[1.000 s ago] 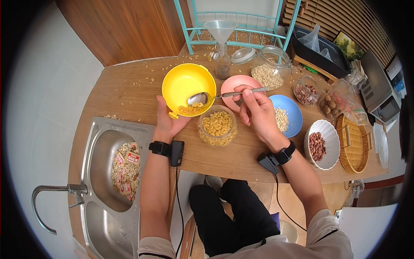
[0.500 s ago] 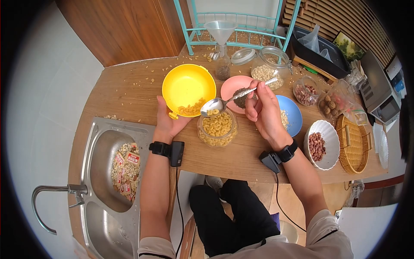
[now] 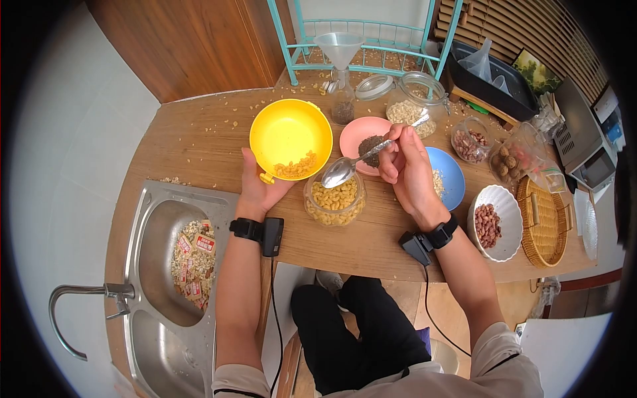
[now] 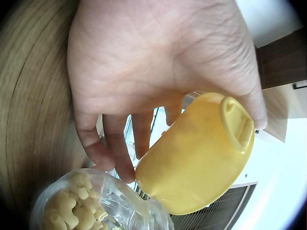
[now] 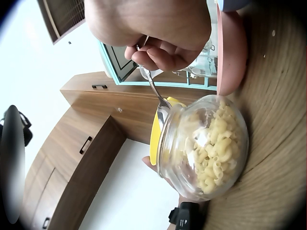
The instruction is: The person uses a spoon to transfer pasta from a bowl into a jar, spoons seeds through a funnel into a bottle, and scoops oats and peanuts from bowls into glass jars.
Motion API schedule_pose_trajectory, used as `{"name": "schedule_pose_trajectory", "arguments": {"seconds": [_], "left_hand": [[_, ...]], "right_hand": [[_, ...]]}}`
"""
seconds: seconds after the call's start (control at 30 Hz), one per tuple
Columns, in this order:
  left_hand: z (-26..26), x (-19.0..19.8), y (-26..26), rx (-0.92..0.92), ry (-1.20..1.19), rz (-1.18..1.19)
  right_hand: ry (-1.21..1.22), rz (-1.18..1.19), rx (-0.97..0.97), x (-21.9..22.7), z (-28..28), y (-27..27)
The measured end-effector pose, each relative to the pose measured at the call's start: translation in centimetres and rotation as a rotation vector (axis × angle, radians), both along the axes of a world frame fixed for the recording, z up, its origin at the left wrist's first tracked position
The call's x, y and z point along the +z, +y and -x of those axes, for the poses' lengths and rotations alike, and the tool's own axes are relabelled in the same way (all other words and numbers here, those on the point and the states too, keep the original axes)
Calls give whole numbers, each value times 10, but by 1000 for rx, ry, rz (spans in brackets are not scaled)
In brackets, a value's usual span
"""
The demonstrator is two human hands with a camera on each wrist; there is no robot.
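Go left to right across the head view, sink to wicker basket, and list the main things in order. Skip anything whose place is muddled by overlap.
Double-basin steel sink → yellow bowl → glass jar of macaroni → blue plate → white fluted bowl → wicker basket.

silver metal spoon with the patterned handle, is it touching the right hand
Touching. In the head view, the silver metal spoon has its patterned handle pinched by the right hand, with the handle's end showing past the fingers.
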State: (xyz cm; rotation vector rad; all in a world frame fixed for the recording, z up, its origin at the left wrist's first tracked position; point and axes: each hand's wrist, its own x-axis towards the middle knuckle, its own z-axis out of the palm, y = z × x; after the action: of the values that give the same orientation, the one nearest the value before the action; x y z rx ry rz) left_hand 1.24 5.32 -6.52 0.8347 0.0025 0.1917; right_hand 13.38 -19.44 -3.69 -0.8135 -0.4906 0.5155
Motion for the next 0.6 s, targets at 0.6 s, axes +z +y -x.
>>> {"name": "schedule_pose_trajectory", "arguments": {"seconds": [0.6], "left_hand": [[-1,-2,2,-12,-10,-3]], "right_hand": [[-432,229,-117,3,13,2]]}}
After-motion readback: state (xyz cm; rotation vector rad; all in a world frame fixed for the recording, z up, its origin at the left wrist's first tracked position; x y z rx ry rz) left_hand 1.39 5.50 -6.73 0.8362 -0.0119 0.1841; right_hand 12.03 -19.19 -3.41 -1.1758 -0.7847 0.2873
